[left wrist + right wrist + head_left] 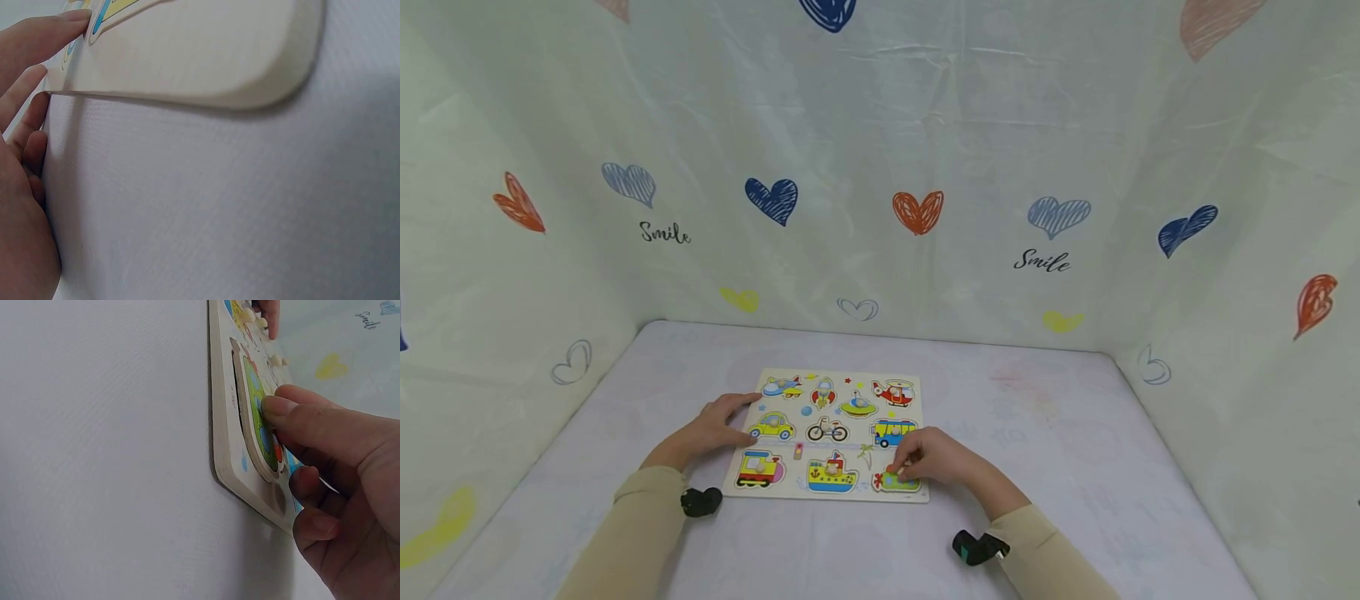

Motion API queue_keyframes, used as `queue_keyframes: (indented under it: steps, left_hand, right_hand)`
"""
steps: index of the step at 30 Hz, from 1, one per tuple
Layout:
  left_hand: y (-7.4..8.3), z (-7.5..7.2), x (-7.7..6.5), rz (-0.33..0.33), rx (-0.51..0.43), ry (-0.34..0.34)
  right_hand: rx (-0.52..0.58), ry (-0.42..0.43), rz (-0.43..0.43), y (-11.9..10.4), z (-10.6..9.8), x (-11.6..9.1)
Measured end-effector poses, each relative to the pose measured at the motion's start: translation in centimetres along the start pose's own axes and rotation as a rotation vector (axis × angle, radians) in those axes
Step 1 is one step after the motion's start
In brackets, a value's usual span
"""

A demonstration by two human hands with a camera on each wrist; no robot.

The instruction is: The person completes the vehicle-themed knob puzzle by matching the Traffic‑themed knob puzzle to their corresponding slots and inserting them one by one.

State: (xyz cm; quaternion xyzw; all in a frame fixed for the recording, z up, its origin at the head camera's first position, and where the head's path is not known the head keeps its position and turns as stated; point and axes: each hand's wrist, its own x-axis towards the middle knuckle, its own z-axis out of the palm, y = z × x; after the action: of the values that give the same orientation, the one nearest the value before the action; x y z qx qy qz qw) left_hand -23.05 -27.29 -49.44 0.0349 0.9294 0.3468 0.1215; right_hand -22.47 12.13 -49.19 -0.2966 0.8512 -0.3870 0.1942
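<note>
A cream wooden knob puzzle board (pixel 796 490) lies on the table, with vehicle pieces in its recesses. At its near right corner my right hand (pixel 946 457) pinches the green submarine-like puzzle piece (pixel 253 378) between thumb and finger. In the right wrist view that piece sits tilted, its edge raised from its recess; the fingers cover its knob. My left hand (pixel 709 427) rests at the board's left edge, fingers spread. The left wrist view shows its thumb on the board's face beside a piece. Nearby are the train piece (pixel 760 471) and car piece (pixel 772 428).
The boat (pixel 832 479), bus (pixel 893 432), bicycle (pixel 827 429) and helicopter (pixel 893 392) pieces sit in the board. A pale cloth covers the table (pixel 1045 450). Heart-printed curtain (pixel 857 258) encloses the back and sides. Black wrist cameras (pixel 702 502) hang by both sleeves.
</note>
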Motion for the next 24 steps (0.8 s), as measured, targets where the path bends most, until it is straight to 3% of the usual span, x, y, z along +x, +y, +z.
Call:
queue_keyframes:
  steps: [8,24]
  left_hand:
    - [0.04,-0.08,-0.21,0.026,-0.001,0.009]
    - [-0.24,-0.03,0.01,0.017,-0.002,0.003]
  right_hand:
    - [0.013,0.000,0.002,0.32,0.28,-0.04]
    - [0.042,0.010,0.033,0.47,0.50,-0.01]
